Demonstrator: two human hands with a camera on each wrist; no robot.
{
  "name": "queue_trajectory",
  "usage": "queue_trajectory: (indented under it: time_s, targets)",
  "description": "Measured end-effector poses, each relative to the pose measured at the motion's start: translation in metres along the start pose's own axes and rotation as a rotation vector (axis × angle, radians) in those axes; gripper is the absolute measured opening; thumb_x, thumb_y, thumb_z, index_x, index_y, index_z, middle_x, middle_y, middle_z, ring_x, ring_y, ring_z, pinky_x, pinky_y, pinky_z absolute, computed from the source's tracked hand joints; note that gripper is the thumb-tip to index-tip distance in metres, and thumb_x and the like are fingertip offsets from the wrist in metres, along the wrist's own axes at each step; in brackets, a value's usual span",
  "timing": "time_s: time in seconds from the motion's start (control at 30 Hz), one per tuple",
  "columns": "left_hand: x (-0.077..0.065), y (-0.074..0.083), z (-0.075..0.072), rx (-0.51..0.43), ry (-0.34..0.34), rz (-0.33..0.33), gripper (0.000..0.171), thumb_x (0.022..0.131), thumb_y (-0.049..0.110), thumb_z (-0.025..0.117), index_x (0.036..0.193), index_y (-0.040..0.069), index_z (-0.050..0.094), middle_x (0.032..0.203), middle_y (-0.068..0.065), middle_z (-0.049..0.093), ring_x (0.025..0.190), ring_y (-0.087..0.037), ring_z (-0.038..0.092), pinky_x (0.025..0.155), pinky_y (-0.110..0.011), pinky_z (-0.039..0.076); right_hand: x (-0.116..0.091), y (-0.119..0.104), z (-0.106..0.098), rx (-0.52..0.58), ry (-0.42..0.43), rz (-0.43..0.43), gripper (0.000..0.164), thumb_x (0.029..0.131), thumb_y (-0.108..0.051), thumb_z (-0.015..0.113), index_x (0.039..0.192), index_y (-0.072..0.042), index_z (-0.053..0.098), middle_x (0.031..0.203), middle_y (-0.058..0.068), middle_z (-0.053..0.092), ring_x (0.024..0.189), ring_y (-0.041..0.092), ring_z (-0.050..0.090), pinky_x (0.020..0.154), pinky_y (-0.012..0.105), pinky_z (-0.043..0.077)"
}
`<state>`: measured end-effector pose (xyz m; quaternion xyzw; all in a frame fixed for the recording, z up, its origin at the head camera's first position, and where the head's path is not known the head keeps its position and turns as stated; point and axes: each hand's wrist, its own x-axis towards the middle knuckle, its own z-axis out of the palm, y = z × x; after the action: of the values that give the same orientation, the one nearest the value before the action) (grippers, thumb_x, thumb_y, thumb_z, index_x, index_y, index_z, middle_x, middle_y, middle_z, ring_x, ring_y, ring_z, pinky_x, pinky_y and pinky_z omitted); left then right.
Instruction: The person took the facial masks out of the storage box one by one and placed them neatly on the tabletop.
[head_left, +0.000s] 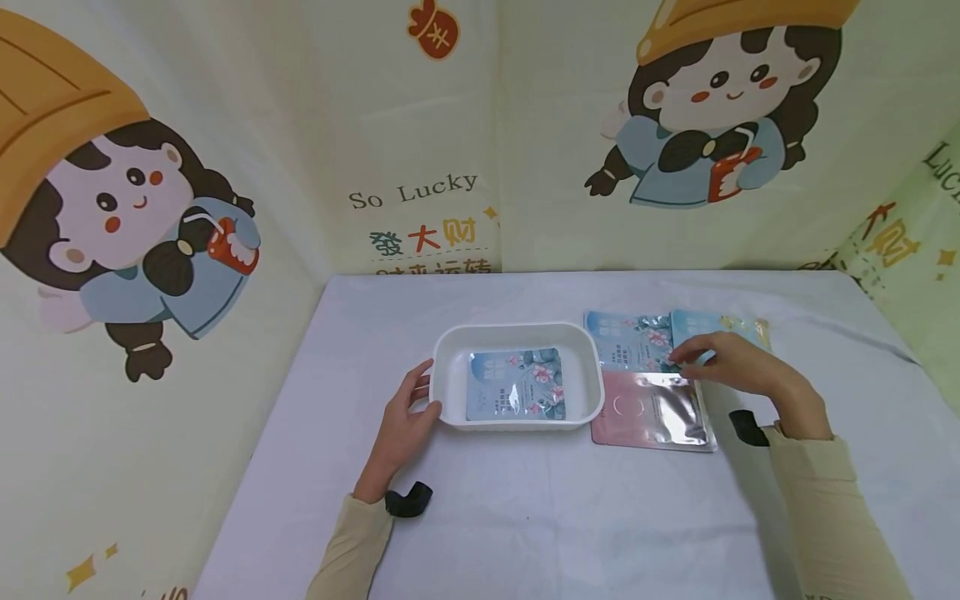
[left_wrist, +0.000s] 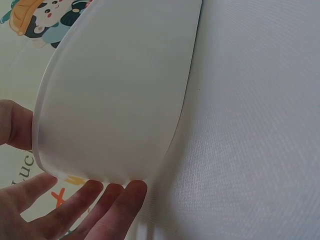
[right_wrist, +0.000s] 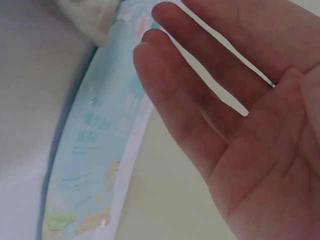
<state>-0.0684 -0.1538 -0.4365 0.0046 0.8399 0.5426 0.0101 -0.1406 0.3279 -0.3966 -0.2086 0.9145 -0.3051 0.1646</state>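
Observation:
In the head view, a white plastic tray holds one blue flowered sachet lying flat. My left hand is at the tray's left end, fingertips against its outer wall and thumb by the front corner. The left wrist view shows those fingers nearly straight along the white wall. My right hand hovers over the sachets right of the tray, its fingers extended with nothing held. Beneath and beside it are another blue flowered sachet, a light-blue sachet and a pink-and-silver sachet.
A white cloth covers the table. Cream curtains with cartoon figures hang behind and at both sides. Each wrist has a black strap piece near the beige sleeve.

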Motion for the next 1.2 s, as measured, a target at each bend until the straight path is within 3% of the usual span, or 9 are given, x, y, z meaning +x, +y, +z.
queue_trajectory:
  time_s: [0.1,0.4,0.63,0.73,0.9,1.2]
  targets:
    - [0.005,-0.02,0.002,-0.012,0.003,0.006,0.06,0.092,0.008,0.061,0.148,0.022,0.044,0.133,-0.012,0.058,0.12,-0.031,0.059,0.092,-0.044,0.057,0.002,-0.005,0.0,-0.002,0.02,-0.011,0.024,0.089,-0.009,0.071,0.112,-0.001,0.071,0.107,0.009,0.072,0.093,0.014,0.065,0.077,0.022,0.056]
    - [0.005,-0.02,0.002,-0.007,0.008,0.0,0.06,0.091,0.009,0.061,0.147,0.024,0.045,0.132,-0.011,0.059,0.119,-0.029,0.059,0.091,-0.043,0.058,0.007,-0.018,0.004,0.013,0.03,-0.024,0.029,0.087,-0.008,0.074,0.114,0.0,0.069,0.109,0.011,0.069,0.095,0.019,0.063,0.079,0.026,0.057]
    - [0.004,-0.019,0.0,-0.032,-0.001,0.013,0.059,0.092,0.008,0.061,0.147,0.022,0.045,0.132,-0.012,0.059,0.12,-0.031,0.059,0.092,-0.046,0.057,0.013,-0.026,0.006,-0.001,0.079,-0.084,0.03,0.085,-0.008,0.076,0.113,-0.002,0.07,0.105,0.007,0.069,0.091,0.012,0.061,0.079,0.025,0.057]
    - [0.004,-0.019,0.0,-0.026,0.001,0.015,0.059,0.092,0.008,0.061,0.147,0.023,0.045,0.132,-0.012,0.059,0.12,-0.03,0.059,0.091,-0.045,0.058,0.016,-0.03,0.007,-0.003,0.09,-0.112,0.031,0.085,-0.008,0.076,0.114,-0.002,0.069,0.108,0.009,0.069,0.093,0.016,0.063,0.079,0.025,0.057]
    - [0.004,-0.02,0.0,-0.003,0.008,0.006,0.06,0.092,0.01,0.061,0.148,0.024,0.044,0.133,-0.011,0.058,0.12,-0.029,0.058,0.091,-0.043,0.058,0.021,-0.038,0.01,-0.001,0.064,-0.075,0.036,0.086,-0.009,0.075,0.12,-0.003,0.066,0.113,0.012,0.067,0.1,0.027,0.063,0.08,0.024,0.056]
    - [0.005,-0.022,0.0,-0.011,0.007,0.014,0.06,0.092,0.01,0.062,0.148,0.023,0.044,0.133,-0.012,0.058,0.12,-0.03,0.059,0.091,-0.043,0.057,0.03,-0.054,0.014,0.005,0.075,-0.092,0.04,0.086,-0.009,0.074,0.124,-0.004,0.063,0.121,0.015,0.065,0.105,0.033,0.062,0.083,0.042,0.058]
